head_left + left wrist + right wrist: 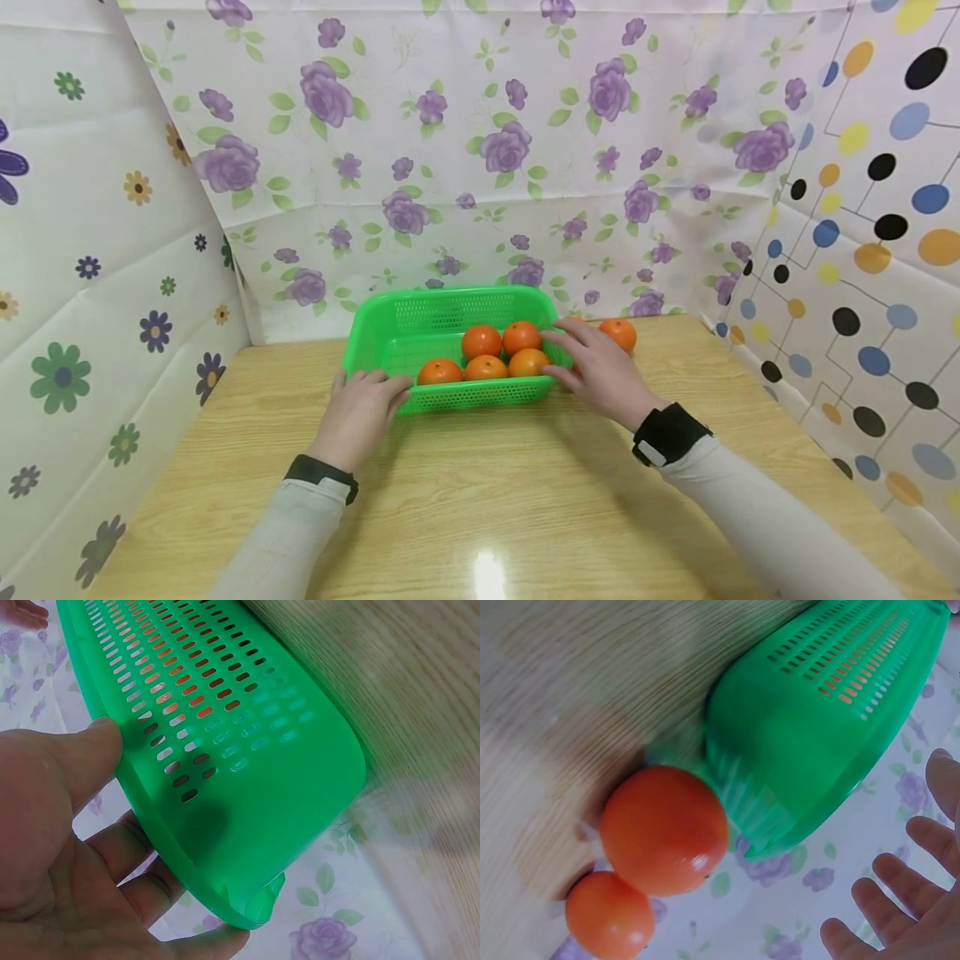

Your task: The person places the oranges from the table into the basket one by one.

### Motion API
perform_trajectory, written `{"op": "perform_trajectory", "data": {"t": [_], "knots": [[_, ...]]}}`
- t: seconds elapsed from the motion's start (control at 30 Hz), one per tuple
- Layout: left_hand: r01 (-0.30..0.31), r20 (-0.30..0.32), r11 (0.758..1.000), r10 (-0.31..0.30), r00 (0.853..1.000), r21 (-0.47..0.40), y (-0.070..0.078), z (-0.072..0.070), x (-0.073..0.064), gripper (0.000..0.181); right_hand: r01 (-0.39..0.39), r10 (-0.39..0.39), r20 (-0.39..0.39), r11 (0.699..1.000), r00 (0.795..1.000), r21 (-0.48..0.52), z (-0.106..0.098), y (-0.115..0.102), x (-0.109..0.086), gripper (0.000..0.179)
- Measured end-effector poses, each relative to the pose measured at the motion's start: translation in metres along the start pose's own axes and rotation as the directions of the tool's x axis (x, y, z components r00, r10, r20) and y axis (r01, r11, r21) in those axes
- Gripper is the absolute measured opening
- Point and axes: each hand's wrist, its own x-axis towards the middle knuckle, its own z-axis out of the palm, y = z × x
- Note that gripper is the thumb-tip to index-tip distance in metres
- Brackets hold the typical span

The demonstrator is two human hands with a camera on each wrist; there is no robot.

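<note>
- The green basket (471, 395) sits on the bench (480, 475), at 12 o'clock in front of the person, near the cloth backdrop (420, 125)
- It is smooth, glossy plastic, an open rectangle with rounded corners, a turned rim and walls pierced by rows of small slots
- Its long axis runs from 9 to 3 o'clock, across the person, with its open top facing up
- Five round orange fruits (486, 367), smooth and shiny, lie in it from the middle toward 3 o'clock, three along the near wall and two behind them
- The left hand (363, 415) grasps the basket's near corner at 8 o'clock, thumb on the rim and fingers reaching round it
- The right hand (602, 373) is released, fingers apart, just beside the basket's 3 o'clock end
- Two loose fruits (618, 334) rest outside at 3 o'clock; the right wrist view shows them as a larger and a smaller ball, side by side
- The bench has fine, straight wood grain and a soft sheen; the backdrop is creased, printed with purple roses
</note>
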Motion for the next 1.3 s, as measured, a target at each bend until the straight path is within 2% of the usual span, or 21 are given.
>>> {"op": "perform_trajectory", "data": {"t": [0.23, 0.47, 0.67, 1.0, 1.3], "knots": [[0.001, 0.004, 1.0, -0.001, 1.0, 0.003, -0.001, 0.001, -0.001, 0.023, -0.035, 0.034, 0.005, 0.999, 0.999, 0.021, -0.006, 0.012, -0.011, 0.055], [0.007, 0.015, 1.0, -0.007, 1.0, 0.004, -0.001, 0.003, -0.001, 0.025, -0.046, 0.047, -0.021, 0.999, 0.999, 0.021, -0.009, 0.023, -0.021, 0.058], [0.009, 0.017, 1.0, -0.009, 1.0, -0.006, -0.002, 0.002, 0.0, 0.025, -0.081, 0.082, -0.005, 0.996, 0.997, 0.035, -0.01, 0.033, -0.029, 0.058], [0.01, 0.013, 1.0, -0.01, 1.0, -0.007, -0.003, 0.003, 0.0, 0.025, -0.094, 0.093, -0.013, 0.996, 0.996, -0.01, -0.007, 0.048, -0.038, 0.054], [0.005, 0.007, 1.0, -0.004, 1.0, -0.003, -0.004, 0.004, 0.0, 0.025, -0.191, 0.191, 0.073, 0.982, 0.979, 0.004, 0.005, 0.054, -0.046, 0.062]]}}
